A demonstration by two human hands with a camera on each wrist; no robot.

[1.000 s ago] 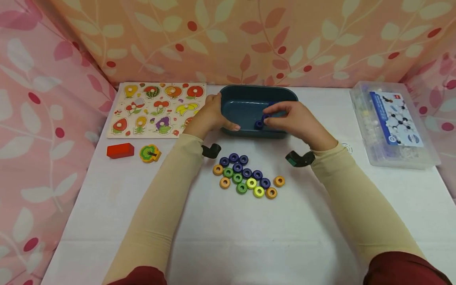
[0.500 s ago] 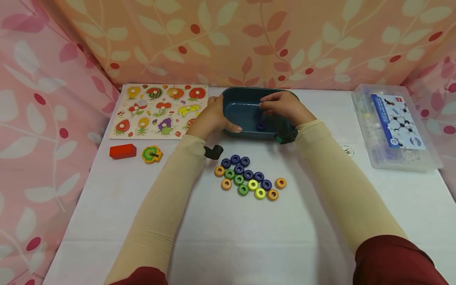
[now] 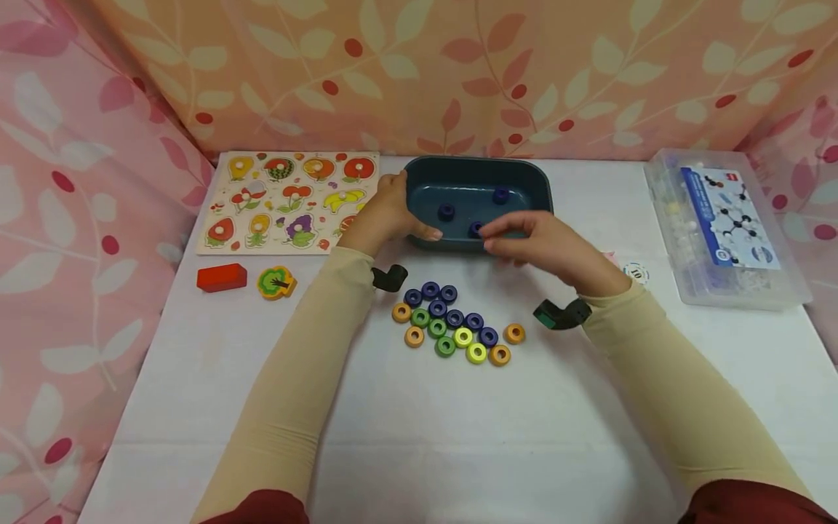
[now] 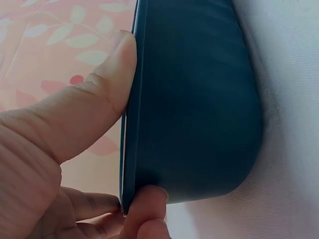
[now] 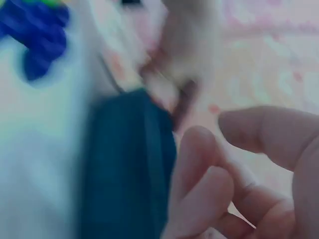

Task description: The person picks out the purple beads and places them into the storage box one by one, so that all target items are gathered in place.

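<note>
My left hand (image 3: 386, 218) grips the left end of a dark teal tub (image 3: 478, 166), thumb on its front rim. In the left wrist view, the thumb and fingertips lie along the rim of the tub (image 4: 199, 99). My right hand (image 3: 550, 246) is over the tub's front right rim, thumb and fingers apart with nothing between them. Inside the tub lie a purple ring (image 3: 446, 212) at the left, another purple ring (image 3: 500, 195) at the back right, and a third purple ring (image 3: 475, 229) by the right fingertips. The right wrist view is blurred.
In front of the tub lie several purple rings (image 3: 455, 319), green rings (image 3: 437, 328), yellow rings (image 3: 463, 337) and orange rings (image 3: 514, 333). Left are a fruit puzzle board (image 3: 262, 218), a red block (image 3: 222, 277) and a tree piece (image 3: 276, 282). A clear plastic case (image 3: 733, 225) stands right.
My right hand let go of a purple ring in the tub and drew back toward the front right rim. A purple ring now shows at the tub's left. The left hand kept its grip.
</note>
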